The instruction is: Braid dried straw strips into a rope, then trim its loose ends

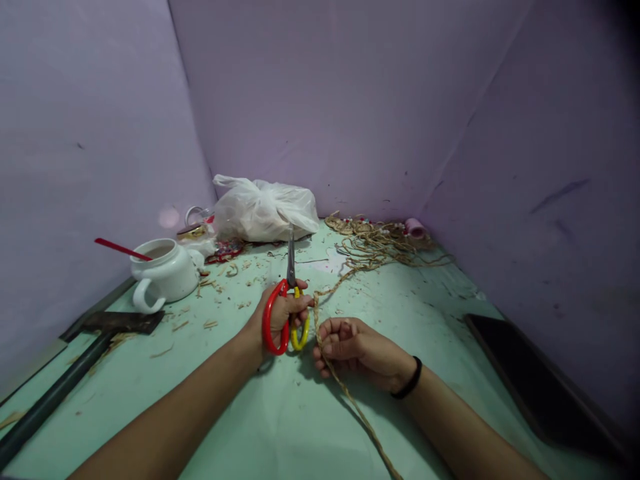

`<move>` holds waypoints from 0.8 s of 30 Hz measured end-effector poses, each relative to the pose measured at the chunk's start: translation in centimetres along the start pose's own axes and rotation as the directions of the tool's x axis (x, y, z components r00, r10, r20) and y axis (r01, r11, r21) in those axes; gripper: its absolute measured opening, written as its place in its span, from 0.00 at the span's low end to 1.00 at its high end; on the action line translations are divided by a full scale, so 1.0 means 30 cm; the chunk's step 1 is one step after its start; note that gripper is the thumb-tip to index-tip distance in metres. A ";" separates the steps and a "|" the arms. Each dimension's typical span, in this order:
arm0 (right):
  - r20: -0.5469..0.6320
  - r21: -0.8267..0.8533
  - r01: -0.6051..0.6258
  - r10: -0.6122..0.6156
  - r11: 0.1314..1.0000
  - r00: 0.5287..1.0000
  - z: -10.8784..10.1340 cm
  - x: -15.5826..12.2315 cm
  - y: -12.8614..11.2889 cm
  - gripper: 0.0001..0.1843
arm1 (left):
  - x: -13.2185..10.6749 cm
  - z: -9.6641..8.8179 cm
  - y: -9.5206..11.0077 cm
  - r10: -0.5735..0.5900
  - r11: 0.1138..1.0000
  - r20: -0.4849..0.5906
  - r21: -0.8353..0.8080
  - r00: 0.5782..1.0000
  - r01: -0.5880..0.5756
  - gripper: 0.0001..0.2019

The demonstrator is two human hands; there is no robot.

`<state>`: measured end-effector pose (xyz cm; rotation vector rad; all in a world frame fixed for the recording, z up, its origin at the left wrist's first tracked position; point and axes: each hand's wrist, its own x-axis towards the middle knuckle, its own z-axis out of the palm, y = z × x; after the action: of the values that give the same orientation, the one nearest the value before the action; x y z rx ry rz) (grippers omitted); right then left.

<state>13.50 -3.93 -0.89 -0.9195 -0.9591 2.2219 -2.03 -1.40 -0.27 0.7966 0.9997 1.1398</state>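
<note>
My left hand [280, 313] is closed around a pair of scissors [290, 267] with one red and one yellow handle; the closed blades point away from me. Beside it my right hand [350, 347], with a black band at the wrist, is curled on a braided jute cord [360, 413]. The cord runs from the near edge under that hand and on toward a loose tangle of cord [375, 247] at the back of the green table [280, 427].
A white jug [165, 273] with a red stick in it stands at the left. A white plastic bag [265, 210] lies at the back, a pink spool [415, 229] at the back right. A hammer [75, 360] lies left, a dark flat slab [530, 380] right. Fibre scraps litter the table.
</note>
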 end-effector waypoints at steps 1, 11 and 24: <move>0.015 -0.011 -0.004 0.004 1.000 1.000 0.000 0.000 0.001 0.13 | 0.003 0.000 -0.004 -0.014 1.000 0.006 -0.010 1.000 0.014 0.21; 0.061 -0.029 0.062 -0.060 0.998 0.996 0.011 -0.001 -0.001 0.16 | -0.010 0.025 -0.028 0.026 1.000 0.059 0.009 0.998 -0.027 0.20; -0.089 -0.402 0.220 -0.277 0.889 0.957 0.026 0.016 0.008 0.20 | -0.015 0.049 -0.019 0.068 0.993 -0.002 0.093 0.998 -0.068 0.19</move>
<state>12.56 -4.07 -0.86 -1.0446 -1.3952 1.7538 -0.51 -2.00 -0.14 0.9085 1.0431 1.1609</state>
